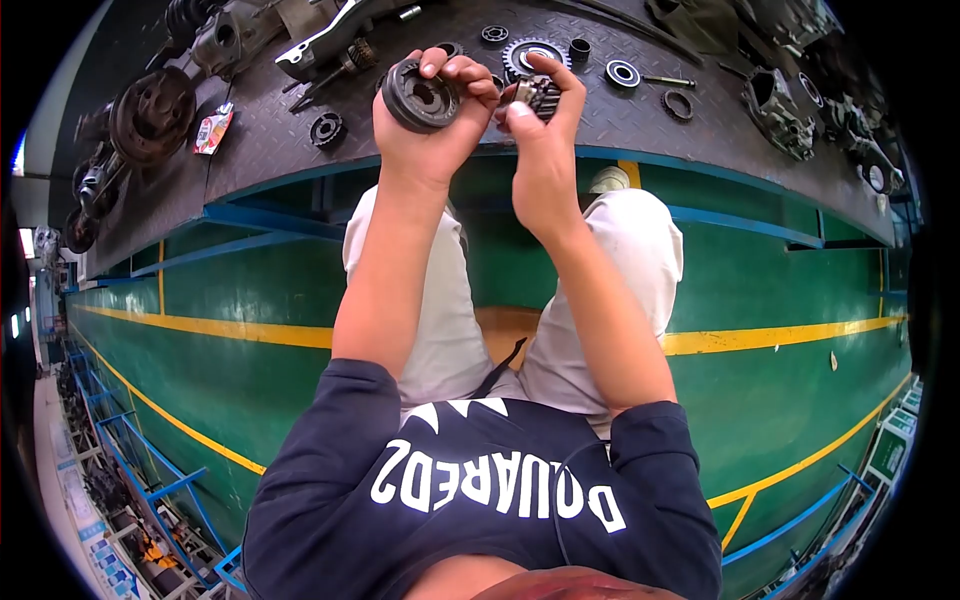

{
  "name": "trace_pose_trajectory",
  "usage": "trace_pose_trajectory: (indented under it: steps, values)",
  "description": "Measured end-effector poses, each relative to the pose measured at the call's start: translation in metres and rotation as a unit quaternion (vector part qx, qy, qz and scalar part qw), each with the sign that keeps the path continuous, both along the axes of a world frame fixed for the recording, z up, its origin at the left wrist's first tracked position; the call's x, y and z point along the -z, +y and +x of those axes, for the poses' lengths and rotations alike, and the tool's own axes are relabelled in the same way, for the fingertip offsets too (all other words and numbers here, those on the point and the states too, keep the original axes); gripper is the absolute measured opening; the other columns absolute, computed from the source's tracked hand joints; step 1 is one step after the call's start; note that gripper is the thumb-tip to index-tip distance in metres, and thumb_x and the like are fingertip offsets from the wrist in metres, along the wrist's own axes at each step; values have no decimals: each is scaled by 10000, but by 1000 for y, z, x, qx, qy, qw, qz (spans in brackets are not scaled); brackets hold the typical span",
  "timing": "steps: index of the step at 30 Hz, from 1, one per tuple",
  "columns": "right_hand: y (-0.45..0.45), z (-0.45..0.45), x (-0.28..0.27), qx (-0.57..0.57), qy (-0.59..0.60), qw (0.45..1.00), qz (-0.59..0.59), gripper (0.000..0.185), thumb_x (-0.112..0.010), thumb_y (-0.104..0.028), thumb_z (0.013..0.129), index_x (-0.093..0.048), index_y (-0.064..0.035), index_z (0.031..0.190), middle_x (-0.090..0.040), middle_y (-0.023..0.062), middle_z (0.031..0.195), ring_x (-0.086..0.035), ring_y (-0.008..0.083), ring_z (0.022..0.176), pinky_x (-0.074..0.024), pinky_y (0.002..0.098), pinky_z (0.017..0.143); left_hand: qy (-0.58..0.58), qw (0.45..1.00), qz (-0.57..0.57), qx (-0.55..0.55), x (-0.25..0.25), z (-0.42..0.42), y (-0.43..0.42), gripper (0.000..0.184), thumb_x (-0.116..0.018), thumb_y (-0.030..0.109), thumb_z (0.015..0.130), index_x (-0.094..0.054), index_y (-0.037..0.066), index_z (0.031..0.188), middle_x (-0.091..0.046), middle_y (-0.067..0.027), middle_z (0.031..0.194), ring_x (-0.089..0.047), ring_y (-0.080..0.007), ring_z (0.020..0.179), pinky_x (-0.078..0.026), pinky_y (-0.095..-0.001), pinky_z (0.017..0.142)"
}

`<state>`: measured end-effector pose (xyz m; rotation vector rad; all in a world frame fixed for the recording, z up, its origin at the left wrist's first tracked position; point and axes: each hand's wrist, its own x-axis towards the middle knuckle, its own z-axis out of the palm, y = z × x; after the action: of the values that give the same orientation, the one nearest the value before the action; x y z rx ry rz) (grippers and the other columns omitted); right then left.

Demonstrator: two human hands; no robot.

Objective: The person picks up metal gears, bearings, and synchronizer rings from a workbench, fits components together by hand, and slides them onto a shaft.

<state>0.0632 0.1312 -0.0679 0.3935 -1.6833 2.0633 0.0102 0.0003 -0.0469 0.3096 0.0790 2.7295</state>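
My left hand (pixel 432 130) is wrapped round a dark, ring-shaped metal part (pixel 421 95), its round face turned up toward me. Close beside it, my right hand (pixel 545 130) grips a small toothed gear (pixel 538 97) between thumb and fingers. The two parts are apart. Both hands are over the front edge of the dark metal workbench (pixel 260 140). Just behind my right hand lies a larger silver gear (pixel 535 58), partly hidden by my fingers.
A bearing (pixel 622 73), a dark ring (pixel 677 105), a black sleeve (pixel 579 48) and a small gear (pixel 326 129) lie on the bench. Large metal housings (pixel 780 110) stand at the right, a round drum (pixel 153 115) at the left, near a small packet (pixel 213 130).
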Motion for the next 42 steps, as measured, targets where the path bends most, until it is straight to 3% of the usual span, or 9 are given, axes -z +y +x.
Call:
trace_pose_trajectory:
  steps: [3, 5, 13, 21, 27, 29, 36, 38, 42]
  values:
    - [5, 2, -5, 27, 125, 982, 139, 553, -501, -116, 974, -359, 8, 1494, -446, 158, 1405, -487, 219, 1231, -378, 352, 1107, 38, 980, -160, -113, -2, 6, 5, 280, -462, 260, 1033, -554, 86, 834, -583, -99, 937, -580, -287, 1083, -456, -397, 961]
    - [8, -1, -4, 54, 186, 954, 229, 629, -517, -122, 943, -345, 21, 1531, -418, 185, 1434, -461, 291, 1276, -324, 392, 1162, 131, 981, -142, -35, 0, 3, 0, 263, -480, 272, 1031, -602, 46, 979, -646, -155, 1042, -594, -346, 1213, -500, -443, 1063]
    - [-8, 6, 3, 109, 172, 960, 194, 730, -501, -238, 928, -304, 28, 1578, -407, 218, 1374, -417, 334, 1289, -301, 453, 1163, 35, 918, -388, -77, -24, 29, 25, 421, -476, 323, 1010, -635, 11, 1245, -686, -227, 1267, -683, -317, 1138, -556, -409, 1019]
    - [-2, 8, -3, 61, 161, 960, 220, 750, -442, -272, 915, -325, 46, 1584, -365, 225, 1603, -329, 364, 1471, -236, 441, 1235, 67, 962, -261, 33, -3, 17, 27, 453, -437, 327, 1053, -607, -13, 1299, -691, -206, 1284, -665, -309, 1206, -520, -392, 1062]
    - [-3, 6, -1, 21, 182, 967, 179, 811, -531, -247, 906, -258, 46, 1611, -331, 216, 1633, -308, 346, 1518, -203, 421, 1262, -29, 953, -299, 45, -17, 22, 27, 462, -667, 330, 979, -607, 28, 1325, -622, -227, 1403, -624, -316, 1275, -485, -404, 1127]
    - [-3, 7, -1, 31, 186, 964, 189, 841, -588, -231, 898, -243, 45, 1614, -342, 212, 1621, -319, 336, 1513, -210, 420, 1261, 11, 947, -321, 10, -16, 25, 28, 392, -507, 314, 1052, -610, 19, 1289, -670, -184, 1277, -659, -275, 1181, -521, -366, 1047]
    - [-12, 15, -9, -87, 10, 992, -90, 711, -639, -138, 871, -385, -16, 1524, -484, 164, 1468, -483, 287, 1385, -359, 391, 1192, 42, 867, -465, -173, -8, 24, 36, 311, -421, 327, 1133, -582, 84, 1242, -605, -56, 1087, -632, -151, 971, -550, -294, 870]
    - [-9, 15, -11, -183, -85, 937, -286, 604, -608, -99, 877, -453, -29, 1457, -551, 152, 1366, -557, 276, 1296, -414, 376, 1152, 19, 847, -493, -197, -9, 29, 41, 453, -396, 477, 1138, -555, 68, 1252, -606, -70, 1079, -629, -169, 980, -547, -300, 885]
    - [17, -2, -10, -283, -129, 767, -562, 552, -511, -158, 925, -480, 43, 1439, -574, 245, 1396, -557, 364, 1324, -411, 493, 1192, 49, 904, -386, -178, -6, 19, 38, 525, -372, 457, 1142, -535, -7, 1325, -630, -150, 1198, -593, -243, 1161, -450, -379, 1074]
